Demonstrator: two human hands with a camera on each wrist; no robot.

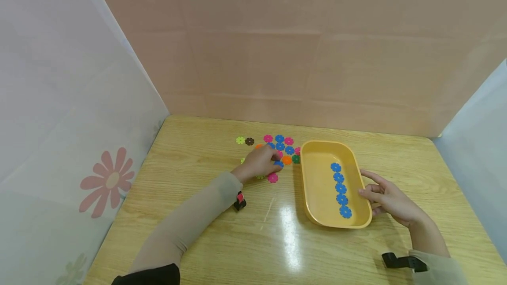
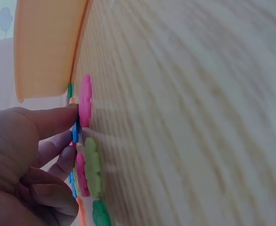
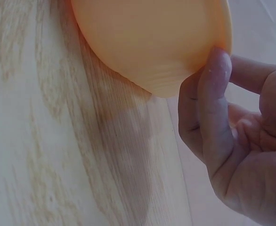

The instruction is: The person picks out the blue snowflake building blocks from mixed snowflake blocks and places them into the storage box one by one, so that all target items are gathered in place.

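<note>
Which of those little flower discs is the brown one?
The brown disc sits just right of the back-left yellow-green disc; it's the only one visible in that colour.

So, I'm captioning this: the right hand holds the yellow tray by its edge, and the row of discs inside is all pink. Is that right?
Not quite: the row of discs inside the yellow tray is all blue, not pink, as the head view shows. The right hand does hold the tray by its edge.
</note>
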